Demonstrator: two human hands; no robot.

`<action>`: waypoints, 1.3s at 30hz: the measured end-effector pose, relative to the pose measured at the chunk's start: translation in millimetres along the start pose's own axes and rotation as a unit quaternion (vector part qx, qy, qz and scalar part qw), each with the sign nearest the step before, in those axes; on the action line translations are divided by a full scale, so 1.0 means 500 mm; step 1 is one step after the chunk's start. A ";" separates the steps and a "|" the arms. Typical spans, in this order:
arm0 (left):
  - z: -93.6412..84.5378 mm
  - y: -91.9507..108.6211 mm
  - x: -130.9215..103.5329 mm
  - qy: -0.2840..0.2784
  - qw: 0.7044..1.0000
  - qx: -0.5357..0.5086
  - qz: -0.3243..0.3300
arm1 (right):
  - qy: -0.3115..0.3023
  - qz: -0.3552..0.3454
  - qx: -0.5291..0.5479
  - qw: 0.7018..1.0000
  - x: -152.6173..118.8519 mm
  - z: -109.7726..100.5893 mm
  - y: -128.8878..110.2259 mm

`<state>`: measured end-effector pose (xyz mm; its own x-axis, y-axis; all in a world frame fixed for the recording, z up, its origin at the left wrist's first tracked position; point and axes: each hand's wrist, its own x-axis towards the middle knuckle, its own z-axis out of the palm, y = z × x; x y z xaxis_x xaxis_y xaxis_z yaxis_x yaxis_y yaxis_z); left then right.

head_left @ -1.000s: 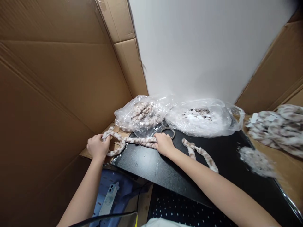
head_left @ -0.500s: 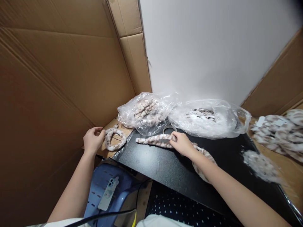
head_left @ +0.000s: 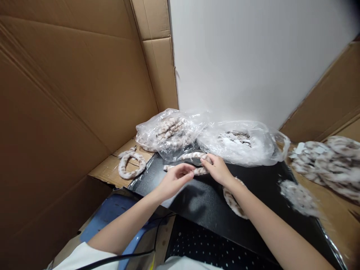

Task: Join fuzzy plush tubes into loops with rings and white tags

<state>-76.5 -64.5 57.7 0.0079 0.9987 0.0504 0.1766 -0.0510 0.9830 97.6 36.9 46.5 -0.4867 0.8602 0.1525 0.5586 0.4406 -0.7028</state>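
Observation:
My right hand [head_left: 218, 169] pinches a fluffy white-and-brown plush strip [head_left: 194, 155] above the black tabletop. The strip bends at my right fingers, so two lengths point leftward. My left hand [head_left: 176, 180] has its thumb and fingertips together against the lower length, partly covering it. Below my right forearm lies a second curved plush strip [head_left: 234, 202], partly hidden by the arm. Off to the left, a plush loop [head_left: 132, 165] with a crossed end rests on cardboard.
Behind my hands stand a clear plastic bag [head_left: 171, 133] of plush strips and another plastic bag [head_left: 239, 144] with thin pieces in it. A plush pile [head_left: 327, 161] and loose fluff [head_left: 298, 197] lie right. A blue stool [head_left: 112, 210] is below left. Cardboard walls [head_left: 84, 82] enclose the left side.
My left hand has left the plush loop on the cardboard and come right to the strip at my right hand. The strip's left part is now bent into two separated lengths.

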 end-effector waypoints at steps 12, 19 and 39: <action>0.087 -0.013 0.190 -0.106 0.943 -0.306 -0.073 | 0.049 -0.033 -0.135 0.989 -0.015 -0.130 0.076; 0.122 -0.083 0.203 -0.217 0.916 -0.303 -0.148 | 0.062 0.160 -0.248 0.954 0.114 -0.232 0.187; 0.129 -0.099 0.184 -0.188 0.925 -0.292 -0.153 | 0.135 0.093 0.008 0.986 0.111 -0.225 0.163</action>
<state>-21.1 29.9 2.6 0.4060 0.8910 -0.2031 -0.3344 0.3516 0.8744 191.6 149.2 75.7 -0.1792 0.9639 0.1969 0.6095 0.2659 -0.7469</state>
